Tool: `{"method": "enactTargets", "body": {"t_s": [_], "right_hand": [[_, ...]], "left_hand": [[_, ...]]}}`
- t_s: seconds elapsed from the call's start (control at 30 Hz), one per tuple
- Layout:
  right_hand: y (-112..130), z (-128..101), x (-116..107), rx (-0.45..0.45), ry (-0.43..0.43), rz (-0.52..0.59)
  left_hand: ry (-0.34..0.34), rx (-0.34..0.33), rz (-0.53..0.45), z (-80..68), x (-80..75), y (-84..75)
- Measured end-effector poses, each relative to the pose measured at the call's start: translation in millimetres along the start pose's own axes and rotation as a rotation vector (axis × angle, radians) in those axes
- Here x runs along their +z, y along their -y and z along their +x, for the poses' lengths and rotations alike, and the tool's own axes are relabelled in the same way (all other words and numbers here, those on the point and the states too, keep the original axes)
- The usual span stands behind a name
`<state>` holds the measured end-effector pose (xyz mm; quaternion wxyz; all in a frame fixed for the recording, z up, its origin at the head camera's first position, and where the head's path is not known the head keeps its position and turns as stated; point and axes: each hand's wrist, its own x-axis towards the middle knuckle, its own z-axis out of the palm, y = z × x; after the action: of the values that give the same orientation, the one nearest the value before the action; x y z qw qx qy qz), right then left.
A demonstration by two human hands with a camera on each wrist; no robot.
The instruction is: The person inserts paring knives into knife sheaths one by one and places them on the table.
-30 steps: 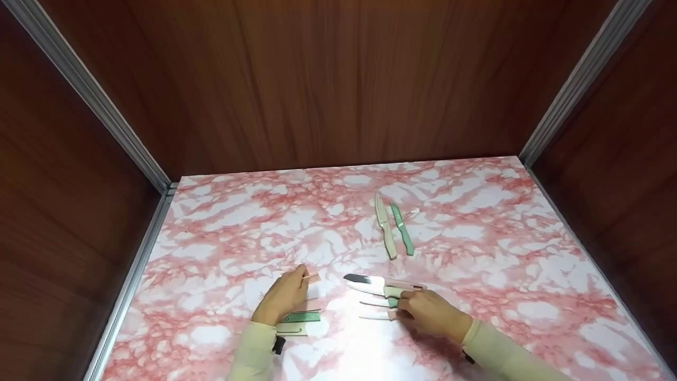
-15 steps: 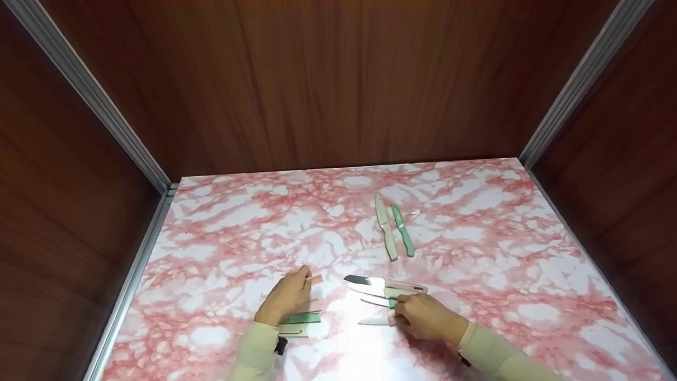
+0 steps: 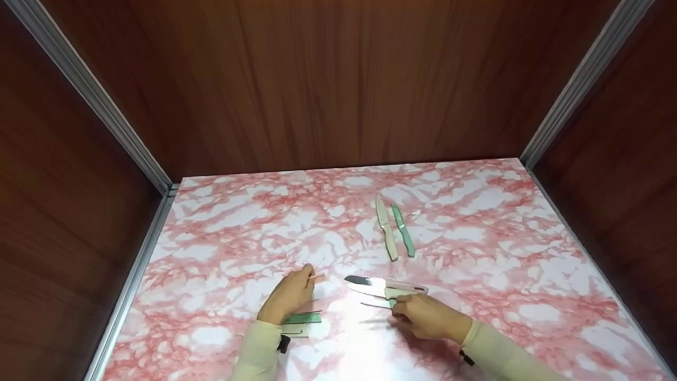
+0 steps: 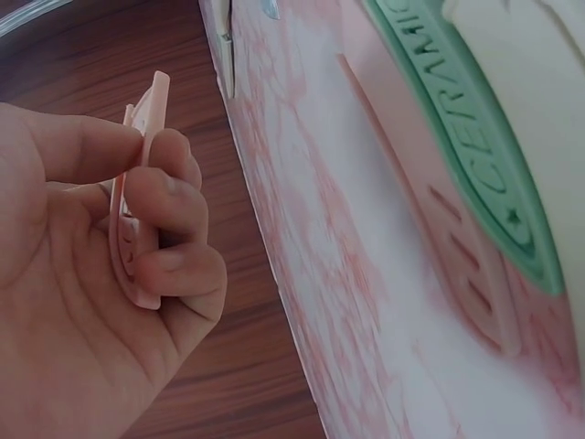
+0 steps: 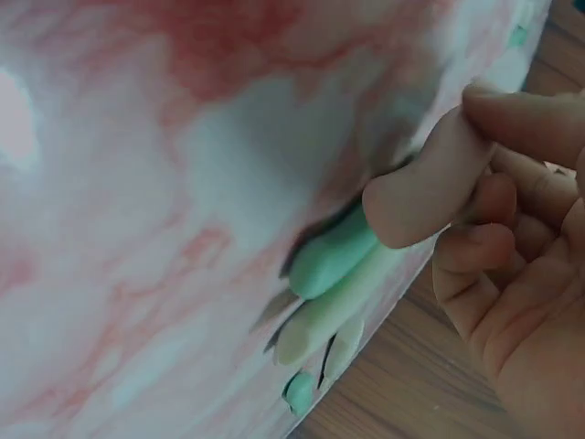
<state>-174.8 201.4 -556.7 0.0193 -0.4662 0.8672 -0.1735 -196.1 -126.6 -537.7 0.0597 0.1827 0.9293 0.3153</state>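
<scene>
My left hand (image 3: pixel 288 296) pinches a small pink blade sheath (image 4: pixel 137 265) between thumb and fingers, raised over the table. Below that hand lie a second pink sheath (image 4: pixel 471 274), a green sheath (image 4: pixel 475 151) marked CERAMIC, and a cream sheath (image 3: pixel 297 330). My right hand (image 3: pixel 431 316) pinches a pink-handled knife by its handle (image 5: pixel 425 192), its thin blade (image 3: pixel 374 321) pointing left. Beside this hand lie a green-handled knife (image 3: pixel 376 304) and a cream-handled knife (image 3: pixel 367 286) with a bare, shiny blade. A pink handle (image 3: pixel 415 287) shows just behind them.
Farther back on the pink marbled table (image 3: pixel 238 227) lie a cream knife (image 3: pixel 387 233) and a green knife (image 3: pixel 404 233), both with blades covered. Brown panels (image 3: pixel 338 84) with metal rails close in the back and sides.
My right hand has shifted the pink-handled knife slightly toward me and turned its blade. My left hand, with the pink sheath, has moved a little to the right.
</scene>
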Motion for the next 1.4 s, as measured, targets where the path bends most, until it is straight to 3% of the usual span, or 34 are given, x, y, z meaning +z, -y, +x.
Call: {"method": "enactTargets", "body": {"t_s": [0.1,0.2,0.37,0.53,1.03,1.4], "right_hand": [[-2,4,-4,-0.017,-0.073,0.005],[-5,9,-11,0.026,-0.111,0.016],[-14,16,-22,0.14,-0.102,0.042],[-18,22,-29,0.191,-0.116,0.058],[-24,39,-38,0.244,-0.13,0.075],[-19,45,-44,0.182,-0.194,0.075]], "left_hand": [[-0.015,0.011,0.002,1.9,0.3,-1.1],[-0.022,0.015,0.008,4.1,0.7,-2.8],[-0.013,0.008,-0.005,6.8,0.0,-7.4],[0.005,0.007,-0.032,9.5,-0.7,-12.9],[-0.004,0.087,-0.089,15.6,5.7,-28.5],[-0.005,0.108,-0.087,17.0,6.4,-38.6]]}}
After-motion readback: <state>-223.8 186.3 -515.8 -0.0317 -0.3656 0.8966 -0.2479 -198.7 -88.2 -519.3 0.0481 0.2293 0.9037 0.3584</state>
